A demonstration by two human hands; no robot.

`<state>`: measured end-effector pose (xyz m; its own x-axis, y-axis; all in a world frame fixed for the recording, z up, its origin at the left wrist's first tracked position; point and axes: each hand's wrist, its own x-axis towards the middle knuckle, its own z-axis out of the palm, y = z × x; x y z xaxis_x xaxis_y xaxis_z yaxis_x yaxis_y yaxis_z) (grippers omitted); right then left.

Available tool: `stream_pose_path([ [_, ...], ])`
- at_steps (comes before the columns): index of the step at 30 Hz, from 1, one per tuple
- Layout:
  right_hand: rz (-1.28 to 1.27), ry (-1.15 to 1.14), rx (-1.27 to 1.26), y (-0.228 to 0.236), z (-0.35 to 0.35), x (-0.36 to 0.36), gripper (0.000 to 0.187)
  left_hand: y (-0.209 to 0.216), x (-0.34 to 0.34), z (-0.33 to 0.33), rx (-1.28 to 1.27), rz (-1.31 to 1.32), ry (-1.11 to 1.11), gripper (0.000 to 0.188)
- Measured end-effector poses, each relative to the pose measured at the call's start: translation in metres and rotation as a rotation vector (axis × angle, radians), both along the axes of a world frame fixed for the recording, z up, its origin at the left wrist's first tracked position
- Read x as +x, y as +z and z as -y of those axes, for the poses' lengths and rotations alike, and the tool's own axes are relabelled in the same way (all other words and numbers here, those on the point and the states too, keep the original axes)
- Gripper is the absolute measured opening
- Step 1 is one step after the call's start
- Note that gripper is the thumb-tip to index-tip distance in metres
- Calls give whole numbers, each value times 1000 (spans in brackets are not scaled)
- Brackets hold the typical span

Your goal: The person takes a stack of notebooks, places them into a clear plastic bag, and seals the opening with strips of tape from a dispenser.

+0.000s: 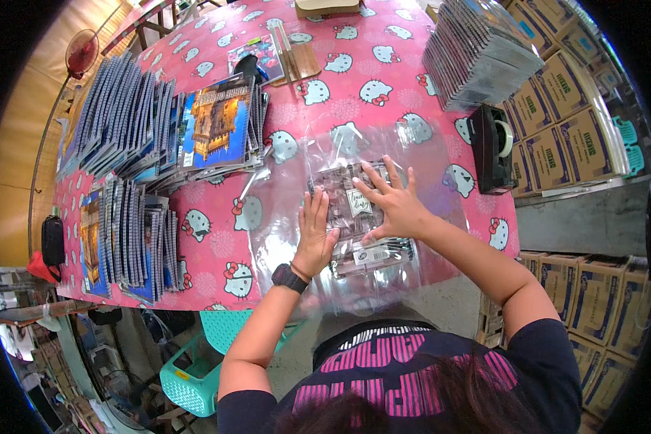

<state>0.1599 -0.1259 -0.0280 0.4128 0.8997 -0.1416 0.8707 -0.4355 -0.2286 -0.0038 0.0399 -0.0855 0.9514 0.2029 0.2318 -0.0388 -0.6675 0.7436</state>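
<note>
The notebook (356, 210), a dark-covered one with a small pale label on its face, lies flat inside a clear plastic sleeve (354, 155) near the front edge of the table, right under both hands. The right hand (394, 206) rests on top of it with the fingers (375, 179) spread wide and flat, palm down, pressing on the cover through the film rather than gripping anything. The left hand (316, 235) lies along the notebook's left edge, fingers straight and held together, open and flat against the plastic, with the thumb side toward the book; a dark wristwatch (289, 277) sits on that wrist. The sleeve reaches well beyond the notebook, its glossy film lying loose over the pink tablecloth (217, 249) printed with white cartoon cat faces. To the person's left, rows of spiral-bound notebooks (134, 242) stand fanned on edge, and further back more fanned rows (112, 112) lie beside a pile topped by a blue cover with a lit building on it (217, 123). At the far right corner of the table a tall stack of wrapped notebooks (477, 54) leans, and just in front of it stands a black tape dispenser (493, 148). Past the table's right edge sit brown cardboard boxes (557, 123). A turquoise plastic basket (192, 380) stands on the floor below the table.
</note>
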Motion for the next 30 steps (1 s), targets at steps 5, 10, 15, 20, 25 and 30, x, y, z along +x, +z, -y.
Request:
stream_pose_path([
  [5,-40,55,-98,18,-19,2,125,3,1,2,103,-74,11,59],
  [10,-86,120,-176,22,-37,12,134,27,16,4,381,-231,-21,57],
  [15,-87,104,55,4,-28,14,146,36,37,19,528,-262,42,59],
  [20,58,222,420,-15,9,-11,83,41,47,26,473,-275,92,59],
  [25,-346,362,348,19,94,-67,11,43,46,26,452,-271,89,61],
  [30,-390,-466,706,46,172,38,7,36,40,18,409,-220,99,59],
])
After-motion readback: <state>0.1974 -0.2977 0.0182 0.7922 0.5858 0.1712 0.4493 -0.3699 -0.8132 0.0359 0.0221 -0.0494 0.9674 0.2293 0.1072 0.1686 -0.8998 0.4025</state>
